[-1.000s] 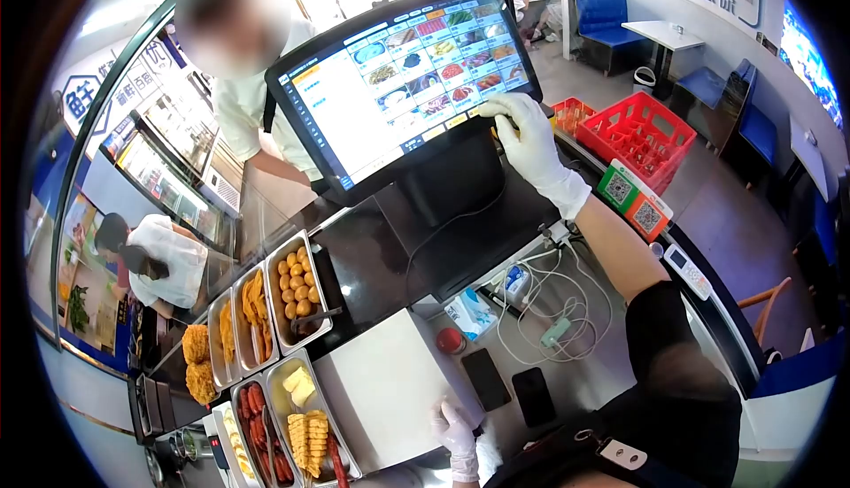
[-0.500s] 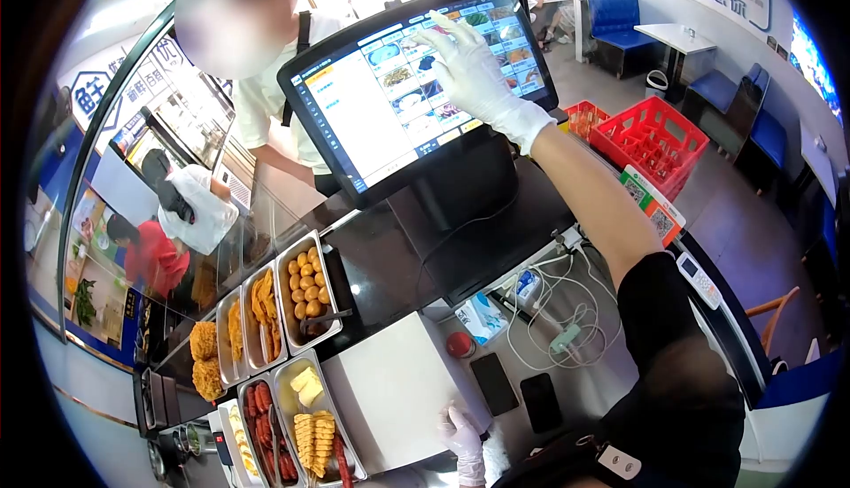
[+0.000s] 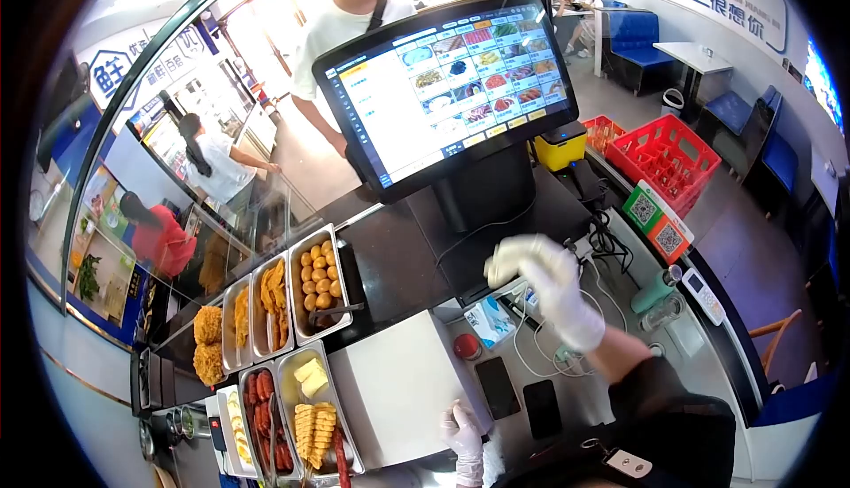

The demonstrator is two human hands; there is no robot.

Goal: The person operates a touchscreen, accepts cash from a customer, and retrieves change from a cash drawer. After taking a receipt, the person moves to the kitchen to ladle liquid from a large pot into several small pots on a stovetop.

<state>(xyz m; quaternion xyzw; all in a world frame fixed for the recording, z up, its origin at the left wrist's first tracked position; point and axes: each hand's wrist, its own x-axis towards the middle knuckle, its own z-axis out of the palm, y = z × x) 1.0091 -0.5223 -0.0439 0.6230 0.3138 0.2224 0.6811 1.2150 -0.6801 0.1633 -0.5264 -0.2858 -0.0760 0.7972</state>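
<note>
Gloved in white, my right hand hangs in the air over the cables, below the touchscreen terminal, its fingers bent and blurred; whether they are closed cannot be made out. My left hand, also gloved, rests at the lower right edge of a white board, its fingers curled; nothing shows in it. Two dark phones lie to its right, near a red round lid and a blue-and-white box. The lit screen shows a grid of food pictures.
Metal trays hold brown eggs, sausages and skewered food at the left. A person stands behind the terminal. Red crates, a QR code stand, a green bottle and a remote are at the right.
My right hand has left the screen and moved down toward me, over the cables. My left hand has stayed by the board. The view has shifted slightly, and the person behind the terminal has moved.
</note>
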